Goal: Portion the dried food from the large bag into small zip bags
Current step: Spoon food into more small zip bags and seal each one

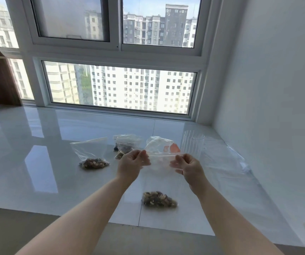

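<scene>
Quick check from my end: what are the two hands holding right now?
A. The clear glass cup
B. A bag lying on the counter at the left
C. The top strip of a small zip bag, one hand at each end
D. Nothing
C: the left hand and right hand pinch the two ends of the zip bag top, held above the counter; the glass cup stands untouched behind.

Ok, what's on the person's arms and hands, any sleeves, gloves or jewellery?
Nothing worn that shows: the left hand and right hand are bare, no gloves, rings or watch visible. Both forearms are uncovered to the frame's lower edge, with no sleeves in view.
</scene>
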